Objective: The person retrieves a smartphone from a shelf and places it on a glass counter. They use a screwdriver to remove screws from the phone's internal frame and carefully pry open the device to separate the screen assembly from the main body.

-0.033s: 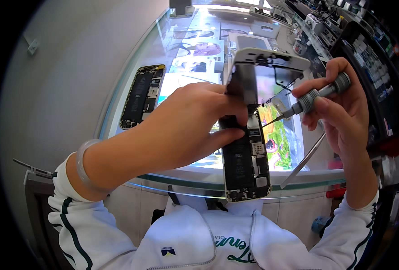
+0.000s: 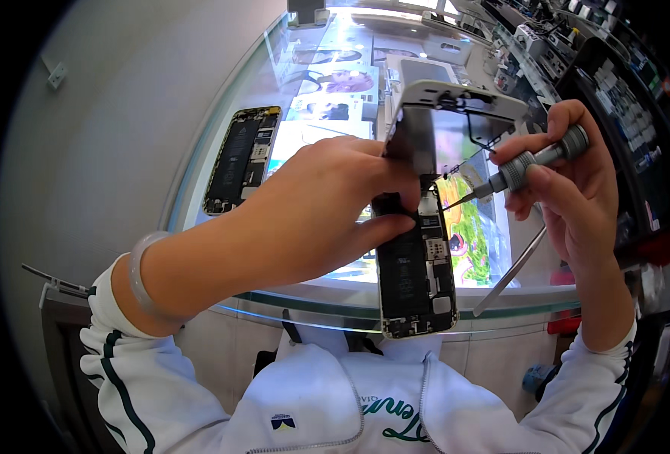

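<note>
An opened smartphone [image 2: 404, 280] lies at the counter's front edge, its black battery and circuit board exposed. Its white-framed screen [image 2: 456, 92] is folded up at the far end. My left hand [image 2: 358, 181] is closed around the join, gripping the smartphone, fingers against the raised screen and thumb over the body. A grey knurled screwdriver [image 2: 518, 170] is held in my right hand [image 2: 577, 178], its thin tip at the board's right edge near the screen. Metal tweezers [image 2: 510, 272] stick out below the same palm, pointing toward the counter edge.
A second opened phone body [image 2: 238, 163] lies on the left of the glass counter [image 2: 191, 181]. Picture-printed boxes [image 2: 339, 82] show under the glass. Shelves with small goods [image 2: 626, 113] stand at the right. A wall [image 2: 100, 151] runs along the left.
Hardly anything differs. The opened phone and both hands keep their places, apart from a very slight shift of the phone to the right in the picture.
</note>
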Tool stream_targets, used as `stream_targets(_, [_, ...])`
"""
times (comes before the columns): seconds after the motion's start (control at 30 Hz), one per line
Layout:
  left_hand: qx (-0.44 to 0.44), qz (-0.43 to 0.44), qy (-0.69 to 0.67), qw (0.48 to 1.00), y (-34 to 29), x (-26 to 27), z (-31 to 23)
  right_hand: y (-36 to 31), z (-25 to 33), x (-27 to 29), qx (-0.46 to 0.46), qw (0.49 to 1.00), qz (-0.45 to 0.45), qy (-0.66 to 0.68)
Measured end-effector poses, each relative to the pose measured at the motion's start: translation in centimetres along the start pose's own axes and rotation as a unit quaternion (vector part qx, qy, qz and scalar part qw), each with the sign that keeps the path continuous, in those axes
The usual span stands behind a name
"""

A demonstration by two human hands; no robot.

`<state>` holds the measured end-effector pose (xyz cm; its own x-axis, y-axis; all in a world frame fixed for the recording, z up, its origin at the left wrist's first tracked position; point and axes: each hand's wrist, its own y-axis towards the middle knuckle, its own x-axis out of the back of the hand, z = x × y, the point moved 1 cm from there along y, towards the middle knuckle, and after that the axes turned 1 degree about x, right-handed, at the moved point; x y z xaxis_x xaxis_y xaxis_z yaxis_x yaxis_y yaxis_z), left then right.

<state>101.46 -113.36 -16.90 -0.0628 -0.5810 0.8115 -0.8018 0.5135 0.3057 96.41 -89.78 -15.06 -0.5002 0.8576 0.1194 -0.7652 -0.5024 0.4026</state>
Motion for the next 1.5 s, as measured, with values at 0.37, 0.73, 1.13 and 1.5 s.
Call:
stream_targets(0.37, [0.009,-0.019,-0.027,0.999,-0.1,-0.5,0.3,-0.5,-0.7,-1.3,-0.026,0.999,0.015,0.023])
stream_targets(0.73, [-0.007,-0.022,-0.039,0.999,0.1,-0.4,0.3,-0.7,-0.6,-1.6,-0.028,0.999,0.019,0.024])
stream_targets(1.13, [-0.014,-0.026,-0.025,0.999,0.1,-0.3,0.1,-0.9,-0.3,-1.3,0.044,0.997,0.065,-0.022])
stream_targets(1.5, [-0.036,-0.023,-0.02,0.999,0.2,-0.2,0.1,-1.1,-0.5,-1.7,0.088,0.986,0.126,-0.064])
